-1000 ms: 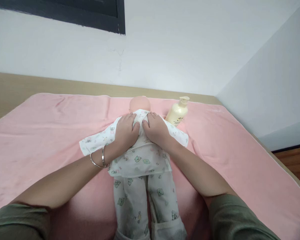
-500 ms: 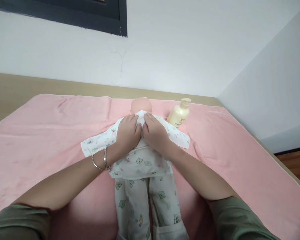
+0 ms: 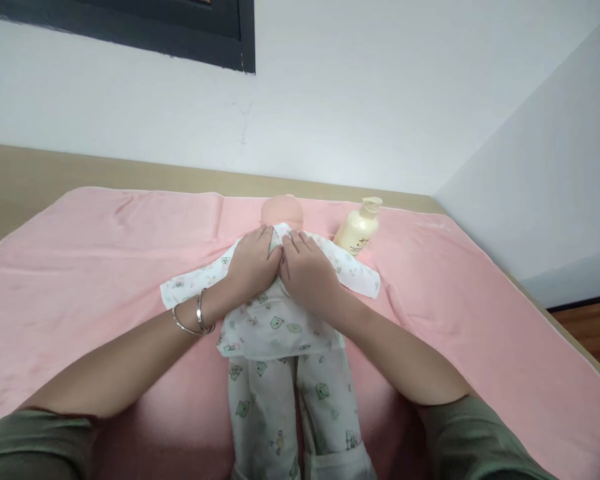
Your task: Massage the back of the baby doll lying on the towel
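Note:
A baby doll (image 3: pixel 282 211) lies stretched out with its bald head away from me. It wears a white printed top (image 3: pixel 280 333) and matching trousers (image 3: pixel 325 393), its sleeves spread to both sides. My left hand (image 3: pixel 254 263) rests flat on the upper left of the doll's torso, fingers stretched toward the head. Beside it, my right hand (image 3: pixel 307 270) lies flat on the upper right, and the thumbs meet near the middle. Neither hand grips anything. Which way the doll's face points is hidden.
Under the doll spreads a pink towel (image 3: pixel 105 247) on a wooden surface (image 3: pixel 20 177). A cream pump bottle (image 3: pixel 355 231) leans near the doll's right-hand sleeve. White walls (image 3: pixel 330 100) stand behind and at the right.
My right hand has shifted slightly left and toward me, its thumb now touching the left thumb. My left hand and wrist have slid a little left. Doll and bottle stay put.

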The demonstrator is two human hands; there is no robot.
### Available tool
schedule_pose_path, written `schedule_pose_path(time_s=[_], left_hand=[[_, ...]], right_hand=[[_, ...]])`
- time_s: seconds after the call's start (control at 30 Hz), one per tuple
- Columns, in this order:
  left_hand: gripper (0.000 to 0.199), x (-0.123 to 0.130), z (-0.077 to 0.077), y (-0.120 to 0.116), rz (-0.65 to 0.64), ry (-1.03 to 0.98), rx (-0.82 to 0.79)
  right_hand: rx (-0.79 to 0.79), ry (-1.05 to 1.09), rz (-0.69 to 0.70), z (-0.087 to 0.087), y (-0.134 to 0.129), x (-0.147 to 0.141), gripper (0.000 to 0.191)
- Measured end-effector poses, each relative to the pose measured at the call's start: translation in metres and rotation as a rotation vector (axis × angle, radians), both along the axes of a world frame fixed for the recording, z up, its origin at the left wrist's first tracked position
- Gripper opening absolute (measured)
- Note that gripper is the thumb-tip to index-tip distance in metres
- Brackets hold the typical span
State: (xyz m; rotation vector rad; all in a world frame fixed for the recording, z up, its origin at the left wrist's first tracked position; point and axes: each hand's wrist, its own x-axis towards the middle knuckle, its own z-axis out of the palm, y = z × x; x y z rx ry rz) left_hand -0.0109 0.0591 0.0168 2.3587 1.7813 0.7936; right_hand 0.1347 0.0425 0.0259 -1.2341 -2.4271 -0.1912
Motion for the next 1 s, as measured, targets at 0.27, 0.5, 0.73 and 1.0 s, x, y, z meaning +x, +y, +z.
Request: schedule_pose_path(time_s=[0.27, 0.5, 0.73, 1.0], left_hand=[[0.044, 0.009, -0.004, -0.019, -0.042, 0.087, 0.162], [0.048, 0.017, -0.007, -0.034, -0.065, 0.038, 0.220], [0.034, -0.002, 0.000, -0.003, -0.065, 0.045, 0.058], [0.046, 0.008, -0.005, -0.023, -0.033, 0.101, 0.161]], right_hand=[[-0.212, 0.134, -0.020, 0.006, 0.022, 0.007, 0.051], [-0.250, 0.100, -0.127, 0.011, 0.029, 0.010, 0.049], [-0.050, -0.016, 0.031, 0.003, -0.006, 0.001, 0.048], [-0.237, 0.158, -0.033, 0.004, 0.029, 0.012, 0.047]])
